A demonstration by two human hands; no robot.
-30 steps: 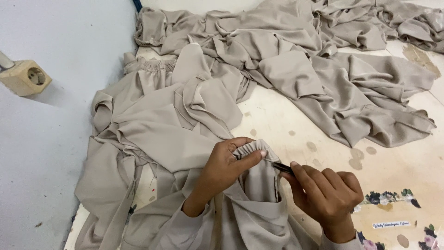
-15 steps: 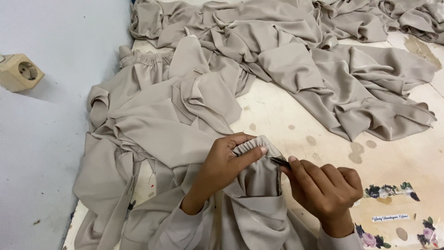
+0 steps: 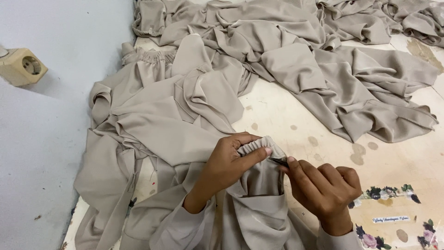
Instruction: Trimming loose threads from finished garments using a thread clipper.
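Garments (image 3: pixel 259 69) on table (image 3: pixel 393 162), socket (image 3: pixel 22 67) left

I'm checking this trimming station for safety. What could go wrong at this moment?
1. The right hand works a small dark tool right beside the left hand's thumb on the gathered cuff; a slip might nick the thumb.
2. The tip sits against the beige fabric, so it could snag or cut the cuff.
3. More beige garments lie loosely piled close by and might get caught up.
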